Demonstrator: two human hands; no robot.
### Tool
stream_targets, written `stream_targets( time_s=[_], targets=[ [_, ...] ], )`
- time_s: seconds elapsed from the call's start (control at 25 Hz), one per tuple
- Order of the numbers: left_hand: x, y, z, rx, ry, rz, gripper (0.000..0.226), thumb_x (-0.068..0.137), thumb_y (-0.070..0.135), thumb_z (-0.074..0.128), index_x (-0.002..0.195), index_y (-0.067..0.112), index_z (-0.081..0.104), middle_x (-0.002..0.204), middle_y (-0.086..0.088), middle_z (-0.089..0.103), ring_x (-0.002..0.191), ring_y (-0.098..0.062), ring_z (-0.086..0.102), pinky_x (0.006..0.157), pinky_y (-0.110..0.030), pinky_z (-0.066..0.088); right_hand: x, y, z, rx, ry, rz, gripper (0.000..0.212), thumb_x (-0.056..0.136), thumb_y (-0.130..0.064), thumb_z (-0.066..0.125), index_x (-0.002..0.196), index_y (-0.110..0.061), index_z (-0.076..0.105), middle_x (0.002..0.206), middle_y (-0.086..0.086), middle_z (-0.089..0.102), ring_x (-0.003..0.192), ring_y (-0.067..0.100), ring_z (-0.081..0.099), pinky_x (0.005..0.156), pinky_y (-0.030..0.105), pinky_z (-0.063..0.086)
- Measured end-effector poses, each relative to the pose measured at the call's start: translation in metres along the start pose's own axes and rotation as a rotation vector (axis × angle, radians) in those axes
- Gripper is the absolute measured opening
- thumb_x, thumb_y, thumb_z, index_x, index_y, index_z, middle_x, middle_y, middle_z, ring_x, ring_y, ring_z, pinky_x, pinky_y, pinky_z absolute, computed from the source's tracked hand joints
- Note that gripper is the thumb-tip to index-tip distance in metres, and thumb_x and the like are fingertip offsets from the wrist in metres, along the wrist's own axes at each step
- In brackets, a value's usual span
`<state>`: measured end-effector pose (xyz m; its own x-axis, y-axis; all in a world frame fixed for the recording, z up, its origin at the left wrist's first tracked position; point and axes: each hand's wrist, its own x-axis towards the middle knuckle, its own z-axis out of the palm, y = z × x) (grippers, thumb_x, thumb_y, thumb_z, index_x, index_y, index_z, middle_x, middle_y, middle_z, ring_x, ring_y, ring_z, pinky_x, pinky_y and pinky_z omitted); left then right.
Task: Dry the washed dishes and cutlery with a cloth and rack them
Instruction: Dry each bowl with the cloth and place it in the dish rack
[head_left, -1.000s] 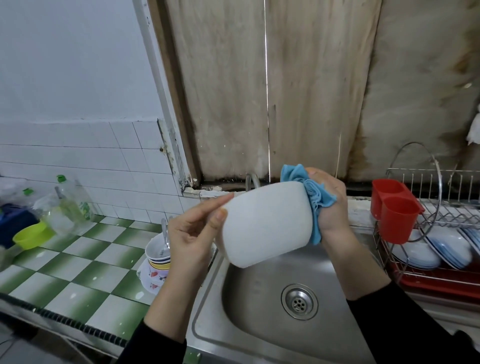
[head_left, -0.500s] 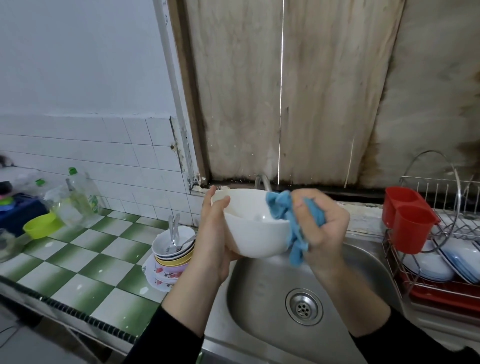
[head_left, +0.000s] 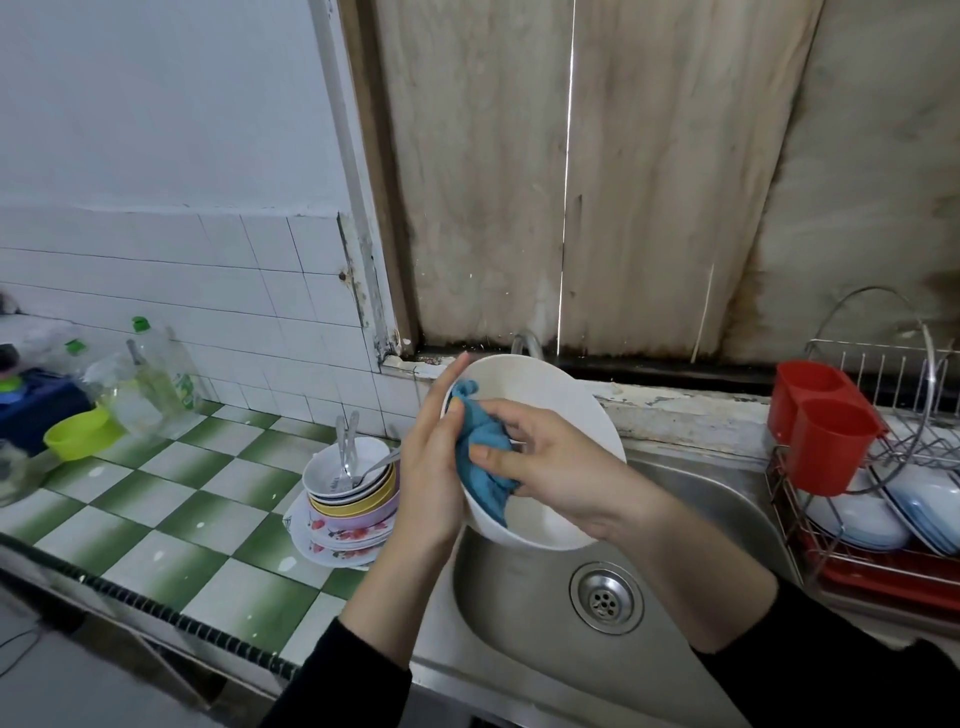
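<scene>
Wiping inside the white bowl, the right hand had its fingers bunched tight on the blue cloth, while the left hand clamped the rim at 9 o'clock, thumb over it, fingers outside. The bowl hung tilted over the sink. Glazed, stiff, probably slick while damp and breakable, it wanted a rim-and-wall hold on its way to the rack at 3 o'clock

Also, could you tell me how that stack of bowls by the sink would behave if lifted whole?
The stack of bowls mixes sizes on offset plates, so it may shift or tip. The spoons stand loose in the top bowl and would probably slide about. Many pieces: probably heavy.
</scene>
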<state>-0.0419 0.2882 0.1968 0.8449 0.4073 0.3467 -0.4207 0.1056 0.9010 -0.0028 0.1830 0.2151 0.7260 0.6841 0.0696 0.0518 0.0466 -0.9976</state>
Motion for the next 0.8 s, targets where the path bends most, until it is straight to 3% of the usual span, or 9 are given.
stream_targets(
  time_s=[0.16,0.32,0.4,0.52,0.64,0.72,0.8],
  targets=[
    [-0.001,0.001,-0.004,-0.058,-0.063,-0.033,0.038,0.088,0.025,0.045,0.122,0.024,0.059,0.117,0.002,0.069,0.111,-0.018,0.064,0.086,-0.025,0.051,0.001,-0.004,0.002,0.082,0.245,-0.045,0.029,0.088,-0.003,0.067,0.110,-0.019,0.059,0.094,0.008,0.071,0.080,0.015,0.069,0.063,0.027,0.057],
    [0.004,0.004,-0.012,-0.118,-0.039,-0.073,0.035,0.088,0.031,0.044,0.117,0.030,0.064,0.113,-0.003,0.069,0.108,-0.025,0.064,0.090,-0.037,0.052,-0.006,-0.007,0.005,-0.051,0.036,-0.070,0.033,0.084,-0.003,0.071,0.110,-0.021,0.062,0.095,0.013,0.073,0.082,0.018,0.071,0.063,0.026,0.055],
    [0.004,0.004,-0.014,-0.138,-0.032,-0.088,0.034,0.088,0.033,0.044,0.112,0.033,0.067,0.111,-0.001,0.070,0.108,-0.027,0.063,0.093,-0.043,0.049,-0.006,-0.007,0.005,-0.011,0.042,-0.107,0.044,0.082,0.000,0.072,0.113,-0.030,0.060,0.092,0.013,0.073,0.084,0.022,0.072,0.064,0.029,0.056],
    [0.003,0.007,-0.013,-0.155,-0.037,-0.081,0.035,0.089,0.036,0.042,0.113,0.033,0.068,0.113,-0.005,0.069,0.108,-0.029,0.063,0.094,-0.045,0.049,-0.004,-0.006,0.005,-0.090,0.029,-0.149,0.037,0.081,0.000,0.073,0.102,-0.030,0.068,0.098,0.006,0.074,0.093,0.017,0.070,0.077,0.027,0.057],
    [0.002,0.009,-0.018,-0.155,-0.042,-0.094,0.035,0.088,0.037,0.043,0.113,0.033,0.068,0.118,-0.009,0.067,0.112,-0.031,0.063,0.092,-0.043,0.052,-0.008,-0.011,-0.003,-0.268,-0.164,-0.094,0.035,0.079,-0.001,0.075,0.095,-0.032,0.071,0.102,0.000,0.073,0.097,0.011,0.068,0.087,0.027,0.055],
    [-0.001,0.005,-0.016,-0.157,-0.059,-0.126,0.036,0.088,0.039,0.044,0.114,0.033,0.068,0.117,-0.010,0.066,0.114,-0.035,0.060,0.091,-0.045,0.051,-0.008,-0.013,-0.005,-0.238,-0.123,-0.060,0.032,0.080,0.001,0.074,0.095,-0.028,0.070,0.093,0.001,0.073,0.083,0.004,0.068,0.073,0.021,0.055],
    [-0.005,0.004,-0.009,-0.158,-0.076,-0.122,0.038,0.088,0.036,0.044,0.118,0.028,0.065,0.116,-0.010,0.067,0.114,-0.034,0.061,0.093,-0.045,0.051,-0.005,-0.013,0.001,-0.105,0.058,-0.071,0.027,0.081,0.002,0.072,0.093,-0.022,0.067,0.083,0.002,0.069,0.069,0.001,0.067,0.058,0.017,0.052]
  ],
)
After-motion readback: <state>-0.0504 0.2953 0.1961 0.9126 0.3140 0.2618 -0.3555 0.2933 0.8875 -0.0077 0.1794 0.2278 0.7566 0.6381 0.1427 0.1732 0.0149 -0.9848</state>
